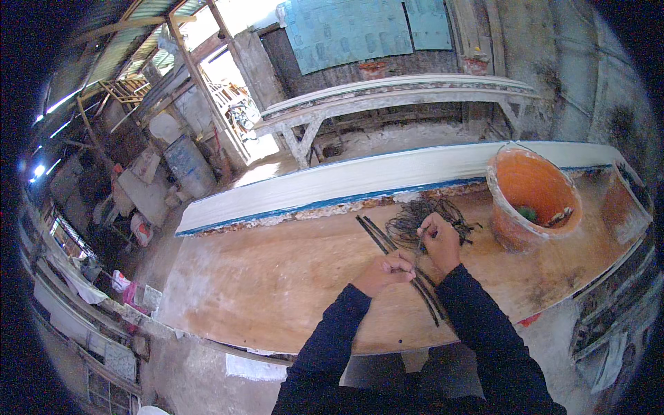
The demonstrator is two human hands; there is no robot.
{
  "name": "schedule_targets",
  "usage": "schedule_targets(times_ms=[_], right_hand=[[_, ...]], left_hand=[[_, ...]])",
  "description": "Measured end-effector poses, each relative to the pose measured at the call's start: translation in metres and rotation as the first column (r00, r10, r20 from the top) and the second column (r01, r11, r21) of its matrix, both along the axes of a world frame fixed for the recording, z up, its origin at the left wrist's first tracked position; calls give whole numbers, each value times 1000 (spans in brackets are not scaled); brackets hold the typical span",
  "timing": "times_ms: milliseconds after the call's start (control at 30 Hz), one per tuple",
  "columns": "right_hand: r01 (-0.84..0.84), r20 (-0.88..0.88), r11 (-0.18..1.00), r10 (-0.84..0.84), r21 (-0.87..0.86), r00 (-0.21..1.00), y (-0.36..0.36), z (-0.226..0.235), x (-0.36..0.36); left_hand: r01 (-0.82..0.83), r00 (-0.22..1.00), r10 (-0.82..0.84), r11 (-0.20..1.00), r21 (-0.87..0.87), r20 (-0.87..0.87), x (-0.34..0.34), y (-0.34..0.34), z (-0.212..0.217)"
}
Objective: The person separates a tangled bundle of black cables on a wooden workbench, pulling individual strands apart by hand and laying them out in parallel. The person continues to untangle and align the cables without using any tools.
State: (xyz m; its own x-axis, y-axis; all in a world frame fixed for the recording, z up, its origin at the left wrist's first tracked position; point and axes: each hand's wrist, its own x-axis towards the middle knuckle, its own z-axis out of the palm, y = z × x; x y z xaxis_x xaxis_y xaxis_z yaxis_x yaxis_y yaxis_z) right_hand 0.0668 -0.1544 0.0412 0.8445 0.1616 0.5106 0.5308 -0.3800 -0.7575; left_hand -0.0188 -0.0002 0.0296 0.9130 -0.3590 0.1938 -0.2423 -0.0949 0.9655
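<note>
Rods (398, 266), thin and dark, lie slantwise on the surface (277, 277), running from near its front edge toward the white moulding (360, 180) along the back edge. Left hand (384, 271) rests on their middle, its grip pressed together over them. Right hand (439, 238) pinches a strand of the wire tangle (415, 218) just beyond the rods. An orange bucket (532, 197) stands near the right end. Left of the hands the surface lies bare wood out to its left edge.
</note>
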Motion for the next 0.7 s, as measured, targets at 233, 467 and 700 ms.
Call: schedule_targets(times_ms=[233,467,700], right_hand=[[15,48,997,-12,-79,999,0,-3,4],[73,57,994,-69,-78,996,-1,-11,10],[-75,157,989,55,129,986,-10,-8,17]], left_hand=[[43,999,-45,994,-103,-13,-3,-12,1],[-34,999,34,986,-163,-4,4,-3,-17],[-568,822,557,791,-230,-117,10,12,-9]])
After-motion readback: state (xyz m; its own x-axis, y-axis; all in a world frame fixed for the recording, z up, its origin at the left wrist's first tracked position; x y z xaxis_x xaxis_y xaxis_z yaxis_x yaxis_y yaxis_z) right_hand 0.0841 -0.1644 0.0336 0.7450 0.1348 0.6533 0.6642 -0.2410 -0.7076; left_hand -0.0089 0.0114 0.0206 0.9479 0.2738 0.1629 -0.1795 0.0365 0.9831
